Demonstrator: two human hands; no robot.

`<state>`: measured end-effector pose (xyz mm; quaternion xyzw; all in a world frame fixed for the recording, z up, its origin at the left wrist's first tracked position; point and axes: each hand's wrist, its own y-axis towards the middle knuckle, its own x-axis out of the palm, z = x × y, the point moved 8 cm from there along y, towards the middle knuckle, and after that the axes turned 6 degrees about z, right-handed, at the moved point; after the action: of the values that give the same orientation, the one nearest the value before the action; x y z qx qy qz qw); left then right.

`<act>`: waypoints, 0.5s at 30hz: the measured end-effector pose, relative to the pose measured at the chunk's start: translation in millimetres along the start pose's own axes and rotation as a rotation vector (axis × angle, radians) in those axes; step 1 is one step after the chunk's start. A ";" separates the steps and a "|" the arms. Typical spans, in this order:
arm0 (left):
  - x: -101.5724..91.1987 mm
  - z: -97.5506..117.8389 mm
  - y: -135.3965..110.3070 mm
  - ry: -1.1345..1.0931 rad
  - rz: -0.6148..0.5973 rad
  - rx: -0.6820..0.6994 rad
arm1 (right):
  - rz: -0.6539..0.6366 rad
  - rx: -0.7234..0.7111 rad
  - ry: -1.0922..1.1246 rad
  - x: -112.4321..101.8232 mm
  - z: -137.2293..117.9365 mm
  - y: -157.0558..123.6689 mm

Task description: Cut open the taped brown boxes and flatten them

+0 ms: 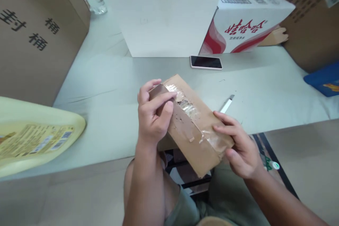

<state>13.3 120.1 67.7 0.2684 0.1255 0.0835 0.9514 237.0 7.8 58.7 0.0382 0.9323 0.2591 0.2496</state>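
A small brown cardboard box [196, 137] with torn clear tape on its top is held above the table's near edge, tilted. My left hand [153, 116] is closed on the box's far left end, thumb and fingers pinching a lifted strip or flap there. My right hand [239, 144] grips the near right corner, fingers over the taped top and thumb underneath. A white-handled knife [226, 105] lies on the table just beyond my right hand.
A black phone [206, 62] lies on the grey table [106, 88]. Behind it stand a white box [164, 21] and a red-and-white carton [246, 21]. Big brown cartons flank both sides [34, 31]. A yellow container [31, 137] lies at left; a blue object [324, 79] at right.
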 end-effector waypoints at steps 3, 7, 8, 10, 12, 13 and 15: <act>-2.1 -2.4 -2.2 0.013 0.005 -0.022 | -0.043 -0.008 -0.018 5.4 -5.7 0.6; -7.9 -13.9 -1.2 0.008 0.000 -0.051 | 0.031 0.032 0.061 2.2 4.5 -6.8; -12.6 -18.0 -0.1 -0.005 0.018 -0.065 | 0.066 0.061 0.098 -0.3 10.2 -10.4; -27.7 -28.6 2.5 -0.054 0.101 -0.117 | 0.095 0.166 0.139 -2.8 24.7 -18.7; -46.8 -42.0 3.9 -0.119 0.223 -0.206 | 0.042 0.282 0.153 0.6 35.9 -25.8; -55.3 -48.4 3.8 -0.154 0.279 -0.256 | -0.013 0.319 0.169 4.7 37.3 -27.7; -67.1 -58.0 2.8 -0.209 0.356 -0.343 | -0.125 0.306 0.228 13.9 28.6 -25.4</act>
<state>-67.5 135.7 34.3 0.1283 -0.0385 0.2413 0.9612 240.2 2.0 18.5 -0.0120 0.9835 0.1012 0.1494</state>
